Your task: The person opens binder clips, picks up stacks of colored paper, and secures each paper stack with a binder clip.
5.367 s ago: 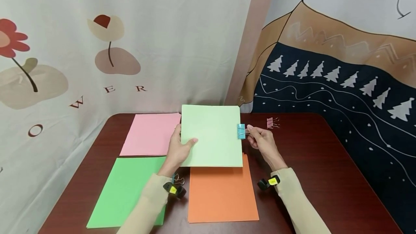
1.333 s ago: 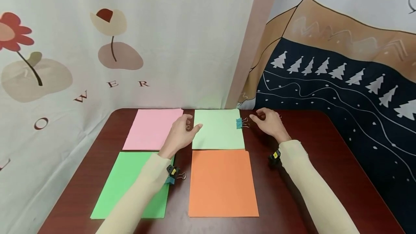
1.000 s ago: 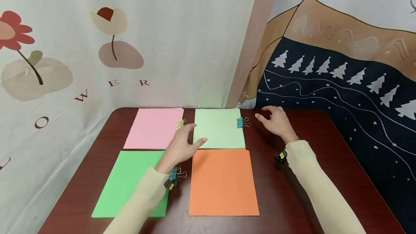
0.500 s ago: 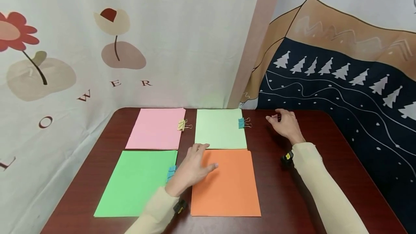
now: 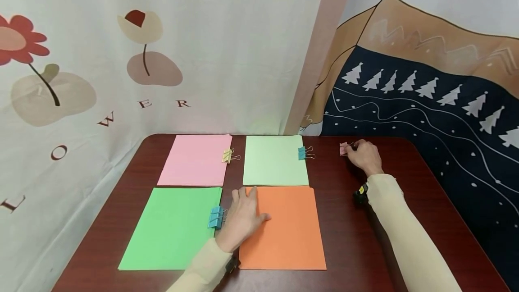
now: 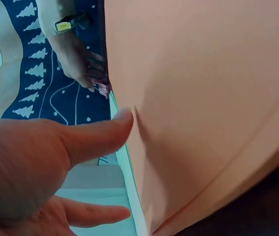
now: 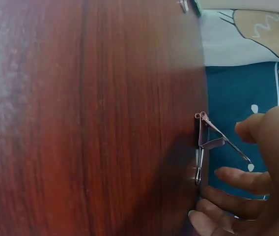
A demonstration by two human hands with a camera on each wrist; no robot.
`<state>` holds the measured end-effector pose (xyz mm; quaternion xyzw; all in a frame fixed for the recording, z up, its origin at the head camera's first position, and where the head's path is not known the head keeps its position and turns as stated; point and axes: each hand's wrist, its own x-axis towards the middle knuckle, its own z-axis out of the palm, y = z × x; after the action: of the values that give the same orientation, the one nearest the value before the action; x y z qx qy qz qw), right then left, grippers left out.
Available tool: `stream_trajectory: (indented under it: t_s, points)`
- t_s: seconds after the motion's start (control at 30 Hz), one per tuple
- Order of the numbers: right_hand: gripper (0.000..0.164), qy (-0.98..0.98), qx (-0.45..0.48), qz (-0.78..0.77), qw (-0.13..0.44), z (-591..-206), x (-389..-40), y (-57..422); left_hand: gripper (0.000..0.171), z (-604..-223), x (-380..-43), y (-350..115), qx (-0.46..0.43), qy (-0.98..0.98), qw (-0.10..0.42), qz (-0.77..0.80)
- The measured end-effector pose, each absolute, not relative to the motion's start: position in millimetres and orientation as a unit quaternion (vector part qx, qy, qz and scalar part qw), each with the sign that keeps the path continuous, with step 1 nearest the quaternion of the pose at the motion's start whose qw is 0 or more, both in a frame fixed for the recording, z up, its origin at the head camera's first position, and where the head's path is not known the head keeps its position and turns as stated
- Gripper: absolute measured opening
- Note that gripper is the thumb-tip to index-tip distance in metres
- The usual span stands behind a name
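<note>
My left hand [image 5: 243,219] lies at the left edge of a stack of orange paper [image 5: 288,233], fingers spread and thumb over the sheet. In the left wrist view the thumb [image 6: 100,137] is close over the orange surface. My right hand [image 5: 366,157] reaches to a pink binder clip [image 5: 343,149] on the table's far right. In the right wrist view this clip [image 7: 208,135] rests on the wood with one wire handle raised; thumb and fingers [image 7: 245,179] are parted around that handle, not pinching it.
Pink paper [image 5: 194,160] bears a yellow binder clip [image 5: 227,155]. Pale green paper [image 5: 273,161] has a blue clip [image 5: 302,153] on its right edge. Bright green paper [image 5: 168,229] carries another blue clip [image 5: 215,217]. A curtain stands behind the dark red wooden table [image 5: 365,247].
The pale green paper with its blue clip was set down at the back. My left hand then came nearer, to the orange stack, while my right hand moved right to the pink clip.
</note>
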<state>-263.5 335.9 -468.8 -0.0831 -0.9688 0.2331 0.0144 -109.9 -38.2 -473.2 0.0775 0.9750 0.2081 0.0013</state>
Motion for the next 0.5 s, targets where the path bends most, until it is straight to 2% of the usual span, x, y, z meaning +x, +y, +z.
stream_trajectory:
  t_s: [0.2,0.5]
  points:
    - [0.045,-0.972,-0.096,0.211,0.028,-470.0,-268.8,334.6,0.075,-476.5,-111.7,-39.0,0.086,0.975,-0.034,0.202]
    - [0.049,-0.969,-0.118,0.216,0.017,-468.7,-271.6,335.2,0.073,-476.9,-112.3,-38.3,0.078,0.971,-0.042,0.222]
